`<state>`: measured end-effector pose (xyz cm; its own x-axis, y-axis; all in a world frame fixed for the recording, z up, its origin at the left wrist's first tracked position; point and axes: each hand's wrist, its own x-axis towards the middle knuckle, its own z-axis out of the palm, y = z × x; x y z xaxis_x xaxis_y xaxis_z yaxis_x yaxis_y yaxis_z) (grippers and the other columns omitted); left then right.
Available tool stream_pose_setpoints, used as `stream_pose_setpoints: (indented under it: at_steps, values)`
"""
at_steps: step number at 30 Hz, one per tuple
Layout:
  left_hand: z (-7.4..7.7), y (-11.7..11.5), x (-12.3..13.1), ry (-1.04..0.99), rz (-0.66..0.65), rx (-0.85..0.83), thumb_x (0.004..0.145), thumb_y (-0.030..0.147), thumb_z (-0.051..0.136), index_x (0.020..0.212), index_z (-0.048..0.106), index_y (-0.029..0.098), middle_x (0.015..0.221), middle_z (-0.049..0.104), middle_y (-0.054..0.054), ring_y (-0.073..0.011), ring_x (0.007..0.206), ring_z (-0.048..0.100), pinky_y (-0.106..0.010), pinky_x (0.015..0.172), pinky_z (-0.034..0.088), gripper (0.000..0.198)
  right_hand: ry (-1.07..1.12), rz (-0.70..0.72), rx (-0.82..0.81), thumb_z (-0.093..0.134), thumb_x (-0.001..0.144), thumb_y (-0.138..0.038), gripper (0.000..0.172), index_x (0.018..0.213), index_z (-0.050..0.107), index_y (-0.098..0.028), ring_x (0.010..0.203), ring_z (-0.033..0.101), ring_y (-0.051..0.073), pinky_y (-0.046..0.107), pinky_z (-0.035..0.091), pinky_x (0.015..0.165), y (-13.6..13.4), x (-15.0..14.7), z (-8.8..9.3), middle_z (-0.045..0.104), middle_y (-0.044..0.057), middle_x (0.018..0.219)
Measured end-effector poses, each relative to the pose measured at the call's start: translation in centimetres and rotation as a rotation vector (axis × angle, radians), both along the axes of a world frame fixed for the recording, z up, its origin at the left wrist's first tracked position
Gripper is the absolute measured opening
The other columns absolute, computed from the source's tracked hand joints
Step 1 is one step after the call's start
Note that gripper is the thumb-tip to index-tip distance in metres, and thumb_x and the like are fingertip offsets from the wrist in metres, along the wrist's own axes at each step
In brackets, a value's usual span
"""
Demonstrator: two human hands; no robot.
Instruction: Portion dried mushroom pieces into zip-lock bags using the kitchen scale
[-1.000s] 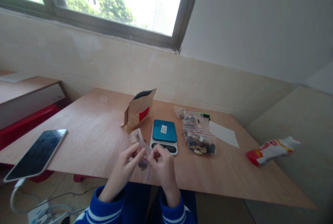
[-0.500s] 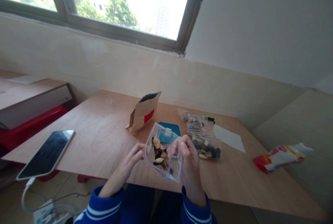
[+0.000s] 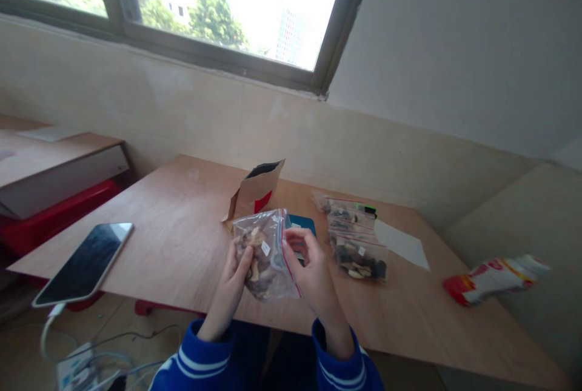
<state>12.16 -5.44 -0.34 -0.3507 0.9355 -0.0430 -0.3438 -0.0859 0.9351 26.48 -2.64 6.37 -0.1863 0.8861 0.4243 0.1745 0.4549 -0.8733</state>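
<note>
Head-worn view, forward and down

The scene is viewed from above the near edge of the wooden table [image 3: 173, 215], with the head camera faced forward and pitched down. The left hand [image 3: 231, 285] and right hand [image 3: 313, 270] are seen near, from above and behind, below mid-frame. The wall [image 3: 204, 103] and window [image 3: 259, 9] are taken in farther off; the window's lower edge is sloped down rightward.
</note>
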Motion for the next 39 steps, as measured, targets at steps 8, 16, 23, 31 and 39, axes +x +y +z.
stream_pose_setpoints:
  at_steps: [8,16,23,31,39]
  values:
    - [0.9,0.1,0.1,-0.001,0.069,0.0,0.078,0.038,0.067,0.107,0.066,0.021,0.11,0.068,-0.005,-0.0208,0.112,0.059,-0.026,0.092,0.049,0.034,0.275,0.168,-0.326,0.059,0.083,-0.045,0.039,0.114,0.056,-0.022,0.111,0.061,0.022,0.037,0.045,0.101,1.4,-2.3,-4.5,0.065,0.007,0.117]
    - [0.4,0.3,-0.2,-0.019,0.047,-0.015,0.077,0.024,0.068,0.098,0.07,0.017,0.1,0.071,-0.006,-0.0191,0.101,0.065,-0.02,0.078,0.053,0.021,0.206,0.251,-0.472,0.073,0.069,-0.048,0.056,0.114,0.056,-0.019,0.116,0.057,0.027,0.043,0.041,0.104,1.0,-2.4,-5.4,0.062,0.011,0.123]
    - [0.1,1.4,-0.6,-0.077,0.203,-0.195,0.081,0.015,0.063,0.086,0.072,0.017,0.09,0.074,-0.004,-0.0155,0.094,0.067,-0.018,0.082,0.049,0.01,0.167,0.397,-0.654,0.073,0.07,-0.05,0.045,0.1,0.062,-0.017,0.086,0.064,0.021,0.037,0.05,0.081,0.6,-2.0,-5.3,0.068,0.006,0.094]
    - [0.4,1.0,-0.4,-0.516,-0.005,-0.272,0.086,0.026,0.051,0.092,0.07,0.011,0.081,0.075,-0.008,-0.0199,0.074,0.071,-0.029,0.069,0.056,0.025,0.087,0.287,-0.375,0.069,0.077,-0.038,0.028,0.097,0.066,-0.02,0.084,0.06,0.016,0.031,0.046,0.079,2.0,-1.5,-3.7,0.068,0.004,0.095]
    - [1.1,0.7,-0.3,-0.633,0.082,-0.235,0.08,0.019,0.051,0.079,0.07,0.01,0.076,0.074,-0.008,-0.0169,0.064,0.068,-0.025,0.059,0.055,0.021,0.141,0.314,-0.075,0.066,0.081,-0.038,0.026,0.102,0.065,-0.022,0.088,0.063,0.015,0.03,0.049,0.08,7.2,-1.6,3.7,0.07,0.005,0.102]
